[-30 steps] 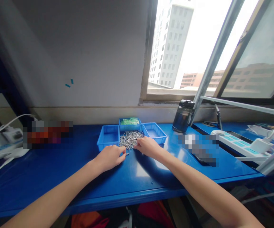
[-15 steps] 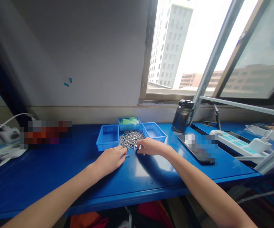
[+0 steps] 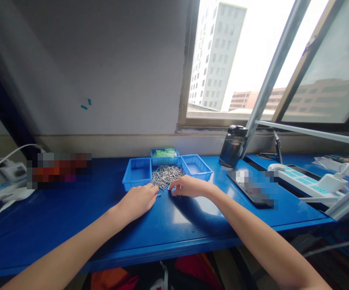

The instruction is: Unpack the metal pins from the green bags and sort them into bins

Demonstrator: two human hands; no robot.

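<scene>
A heap of small silver metal pins [image 3: 166,176] lies on the blue table [image 3: 71,217] between two blue trays. My left hand [image 3: 138,200] rests on the table just in front of the heap, fingers curled, with one pin [image 3: 159,195] at its fingertips. My right hand [image 3: 188,186] sits at the heap's near right edge, fingers bent down in a pinch onto the pins. What either hand grips is too small to make out.
A blue tray [image 3: 138,174] stands left of the pins, another [image 3: 196,166] right, and a third with green pieces [image 3: 165,154] behind. A dark jar [image 3: 231,148], a phone [image 3: 250,188] and a power strip [image 3: 301,179] lie right; cables and a white device [image 3: 2,177] left.
My right hand has slid slightly left along the near edge of the pin heap. My left hand has barely shifted, the single pin still at its fingertips.
</scene>
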